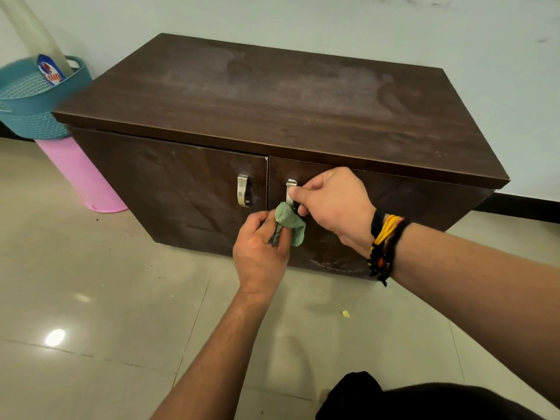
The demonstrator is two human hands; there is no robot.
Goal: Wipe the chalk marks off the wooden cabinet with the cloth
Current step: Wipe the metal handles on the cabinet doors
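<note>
Left grip point(260, 237) clenched on cloth point(289, 221), just below upright handle point(291, 189) pinched by right grip point(330, 201).

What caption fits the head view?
Right hand grips the right door handle while left hand holds the green cloth beside it.

Glossy beige tiled floor point(106, 298) with a bright lamp glare point(55, 338). Plain pale wall point(303, 22) behind, black skirting point(521, 204) along its foot. Left of the glare, above: teal woven plastic basket point(30, 101) atop pink plastic bin point(85, 180).
</note>
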